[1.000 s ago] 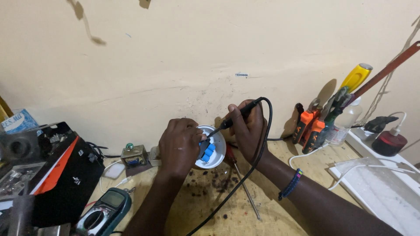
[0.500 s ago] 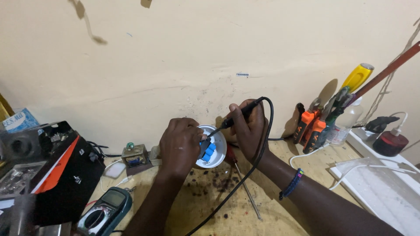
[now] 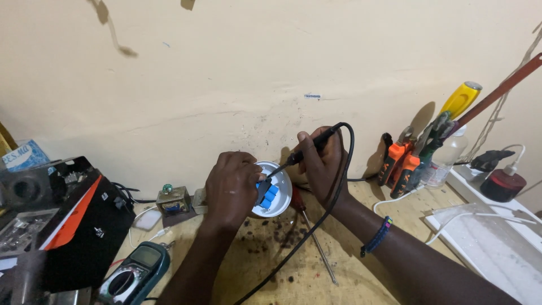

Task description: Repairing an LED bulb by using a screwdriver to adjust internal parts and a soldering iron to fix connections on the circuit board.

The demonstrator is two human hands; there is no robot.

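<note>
Now, your bench, hand by hand:

Right hand: your right hand [image 3: 323, 164] is closed around a black soldering iron [image 3: 309, 148], held like a pen, with its tip slanting down and left into the white housing.

Left hand: your left hand [image 3: 231, 189] is curled over the left side of a round white housing [image 3: 280, 195], gripping it and tilting its open face toward you.

Housing: it sits at the middle of the workbench [image 3: 361, 254], just in front of the wall, between your two hands. Small blue parts [image 3: 270, 196] show inside it, right beside the iron's tip.

Cord: the iron's black cord [image 3: 316, 223] loops over your right hand and runs down across the bench toward you.

Wrist: a dark beaded bracelet [image 3: 377, 235] circles your right wrist.

Bench, near: a screwdriver [image 3: 316, 243] lies just under your right hand, among dark crumbs.

Bench, left: a small transformer [image 3: 173, 199] stands near your left hand; further left, a green multimeter [image 3: 135, 273] and a black and orange case [image 3: 79, 226].

Bench, right: orange-handled pliers [image 3: 400, 164] and a yellow-handled screwdriver [image 3: 460, 99] lean on the wall, well apart from your hands.
</note>
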